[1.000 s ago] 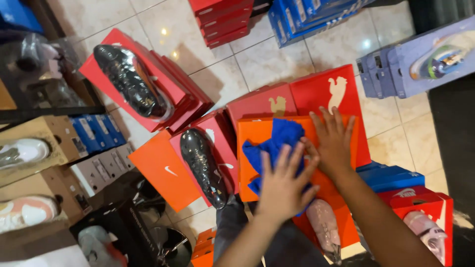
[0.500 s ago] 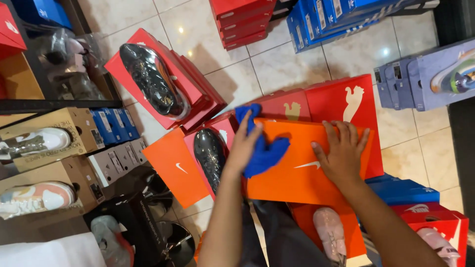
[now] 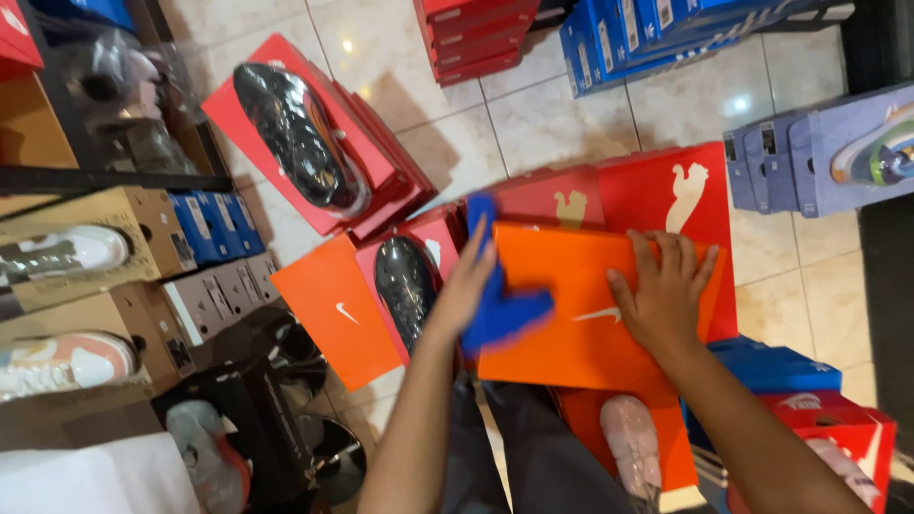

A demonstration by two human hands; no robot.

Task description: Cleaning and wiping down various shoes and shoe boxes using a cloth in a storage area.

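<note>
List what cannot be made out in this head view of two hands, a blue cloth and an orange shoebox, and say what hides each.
- Blue cloth: motion-blurred, so its weave is unclear; the left hand covers part.
- Orange shoebox: contents hidden by its lid; the right hand covers part of the top.
- Pink shoe: cut off by the bottom edge.

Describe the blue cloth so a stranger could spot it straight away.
Find the big orange box lid in the middle, over the red boxes. At its left edge the left hand presses a crumpled blue cloth: the only soft blue thing there, unlike the stiff blue boxes.
</note>
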